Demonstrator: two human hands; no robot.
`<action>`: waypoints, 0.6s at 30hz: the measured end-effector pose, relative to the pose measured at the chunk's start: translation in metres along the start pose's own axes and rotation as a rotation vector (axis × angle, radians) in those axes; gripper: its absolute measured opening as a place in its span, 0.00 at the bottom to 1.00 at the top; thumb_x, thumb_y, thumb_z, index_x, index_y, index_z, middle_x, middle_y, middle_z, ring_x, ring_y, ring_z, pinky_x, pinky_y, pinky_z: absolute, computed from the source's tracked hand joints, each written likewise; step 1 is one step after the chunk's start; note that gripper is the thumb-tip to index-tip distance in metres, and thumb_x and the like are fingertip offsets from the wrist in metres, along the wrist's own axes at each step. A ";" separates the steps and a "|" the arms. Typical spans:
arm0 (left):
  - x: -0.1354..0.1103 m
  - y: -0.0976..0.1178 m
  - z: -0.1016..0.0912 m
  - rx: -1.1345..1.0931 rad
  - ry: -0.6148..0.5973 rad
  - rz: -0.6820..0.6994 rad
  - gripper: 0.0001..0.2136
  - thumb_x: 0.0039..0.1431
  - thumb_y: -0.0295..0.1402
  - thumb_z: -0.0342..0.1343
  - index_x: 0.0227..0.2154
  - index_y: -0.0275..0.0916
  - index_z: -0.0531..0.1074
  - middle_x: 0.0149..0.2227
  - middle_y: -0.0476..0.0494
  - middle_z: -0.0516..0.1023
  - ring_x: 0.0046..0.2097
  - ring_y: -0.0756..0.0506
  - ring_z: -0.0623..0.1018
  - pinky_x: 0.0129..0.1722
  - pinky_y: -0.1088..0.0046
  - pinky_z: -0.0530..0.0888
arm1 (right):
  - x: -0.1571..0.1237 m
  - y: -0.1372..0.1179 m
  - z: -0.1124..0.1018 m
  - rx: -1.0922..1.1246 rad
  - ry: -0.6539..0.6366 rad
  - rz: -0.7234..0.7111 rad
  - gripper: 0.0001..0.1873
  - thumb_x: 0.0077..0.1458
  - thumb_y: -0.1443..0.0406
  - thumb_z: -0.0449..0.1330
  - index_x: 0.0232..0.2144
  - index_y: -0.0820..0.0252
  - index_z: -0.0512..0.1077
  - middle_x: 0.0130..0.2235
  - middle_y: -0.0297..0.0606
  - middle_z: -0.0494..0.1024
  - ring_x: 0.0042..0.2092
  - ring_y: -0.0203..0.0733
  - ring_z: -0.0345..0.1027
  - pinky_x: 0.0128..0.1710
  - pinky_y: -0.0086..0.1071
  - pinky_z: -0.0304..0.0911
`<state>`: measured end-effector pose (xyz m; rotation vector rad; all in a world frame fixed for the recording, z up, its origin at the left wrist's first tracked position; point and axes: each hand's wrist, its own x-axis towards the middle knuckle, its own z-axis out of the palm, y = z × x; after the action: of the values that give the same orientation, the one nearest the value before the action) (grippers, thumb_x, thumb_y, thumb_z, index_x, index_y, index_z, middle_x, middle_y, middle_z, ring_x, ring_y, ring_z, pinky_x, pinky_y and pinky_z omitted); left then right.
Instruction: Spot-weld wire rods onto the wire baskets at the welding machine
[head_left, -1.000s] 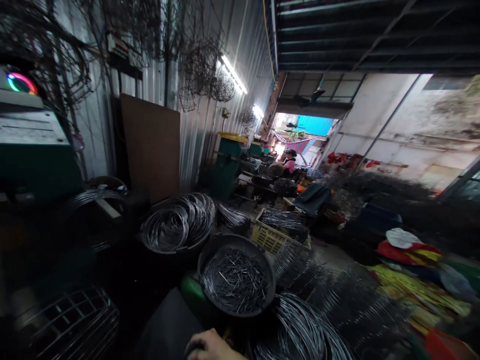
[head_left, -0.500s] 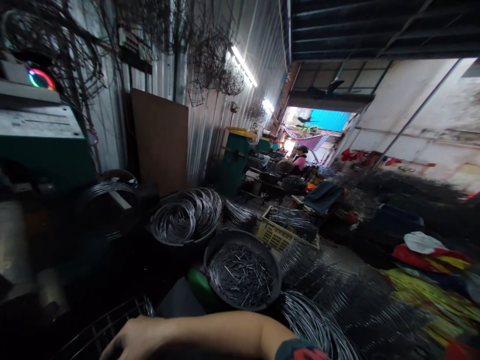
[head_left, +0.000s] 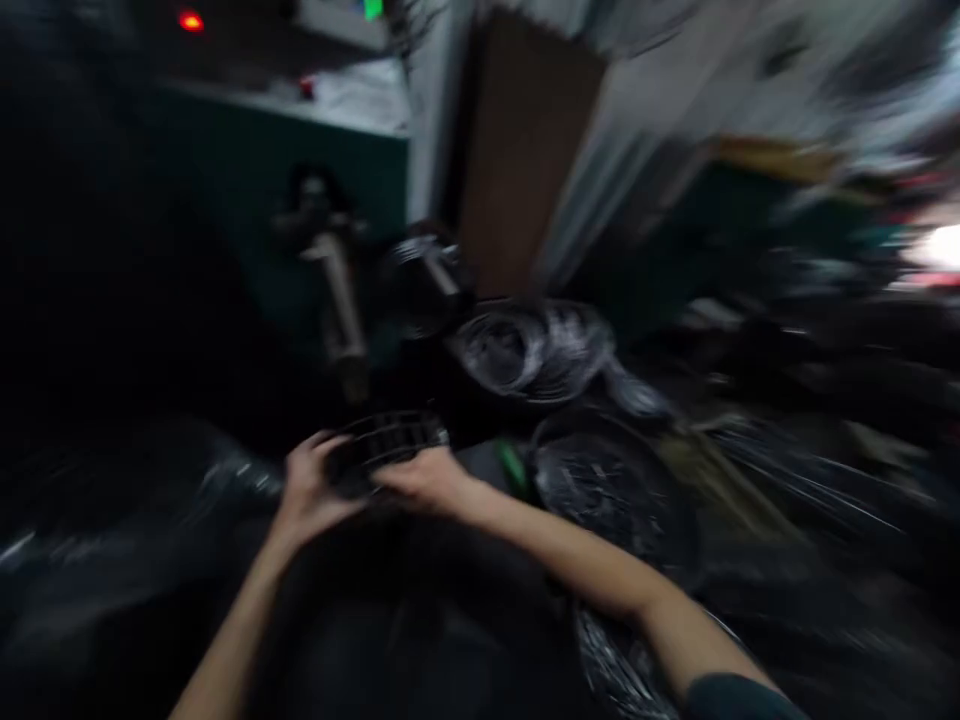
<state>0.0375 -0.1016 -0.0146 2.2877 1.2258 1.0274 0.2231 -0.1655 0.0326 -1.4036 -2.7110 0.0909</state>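
A dark wire basket, or a curved wire grid much like one, is in front of me, low and left of centre; blur hides its full shape. My left hand grips its left end, fingers over the wires and thumb stretched along the near side. At the near edge, my right hand is closed on the same wire piece, with the index finger pointing left. The space beneath both hands is too dark to make out.
Right of my hands stands a round tub of short metal pieces. Behind it are wire coils. A green machine with a protruding metal arm rises ahead. A brown board leans at the wall.
My view has swung left and down, and now blurs. My left hand has come into view at the wire basket. The right hand, earlier at the bottom edge, now shows fully on it.
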 end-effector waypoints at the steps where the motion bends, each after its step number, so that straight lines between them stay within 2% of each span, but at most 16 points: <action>1: -0.016 -0.004 -0.011 -0.005 -0.020 -0.033 0.35 0.36 0.41 0.72 0.49 0.40 0.66 0.52 0.37 0.64 0.55 0.35 0.67 0.56 0.53 0.69 | 0.001 0.003 0.005 0.010 0.008 0.012 0.14 0.60 0.63 0.53 0.46 0.56 0.73 0.42 0.33 0.80 0.40 0.35 0.74 0.39 0.27 0.63; 3: -0.029 -0.008 -0.021 -0.039 -0.075 -0.091 0.38 0.33 0.39 0.73 0.51 0.42 0.65 0.55 0.37 0.60 0.58 0.34 0.64 0.58 0.53 0.66 | 0.005 0.009 0.014 0.007 0.092 -0.009 0.15 0.60 0.64 0.54 0.48 0.56 0.72 0.43 0.35 0.81 0.35 0.34 0.74 0.34 0.26 0.61; 7: -0.020 -0.013 -0.020 -0.073 -0.081 -0.132 0.41 0.32 0.39 0.74 0.53 0.43 0.64 0.56 0.37 0.58 0.58 0.34 0.61 0.57 0.50 0.66 | 0.011 0.017 0.020 -0.045 0.250 -0.146 0.14 0.59 0.67 0.56 0.47 0.55 0.74 0.43 0.36 0.81 0.30 0.33 0.73 0.28 0.27 0.57; 13: -0.015 -0.013 -0.016 -0.058 -0.096 -0.104 0.33 0.35 0.41 0.73 0.48 0.44 0.69 0.56 0.38 0.55 0.59 0.32 0.60 0.58 0.49 0.65 | 0.018 0.024 0.023 -0.082 0.342 -0.204 0.12 0.60 0.63 0.57 0.45 0.54 0.75 0.42 0.31 0.81 0.31 0.33 0.74 0.28 0.29 0.58; 18: -0.014 -0.008 -0.019 -0.041 -0.118 -0.091 0.36 0.34 0.39 0.73 0.50 0.44 0.67 0.57 0.37 0.55 0.60 0.32 0.59 0.57 0.49 0.66 | 0.015 0.028 0.023 -0.065 0.394 -0.237 0.11 0.61 0.64 0.56 0.44 0.55 0.75 0.42 0.32 0.81 0.32 0.31 0.75 0.28 0.29 0.57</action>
<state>0.0143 -0.1090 -0.0124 2.2064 1.2368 0.8646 0.2348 -0.1379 0.0078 -0.9750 -2.5358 -0.2629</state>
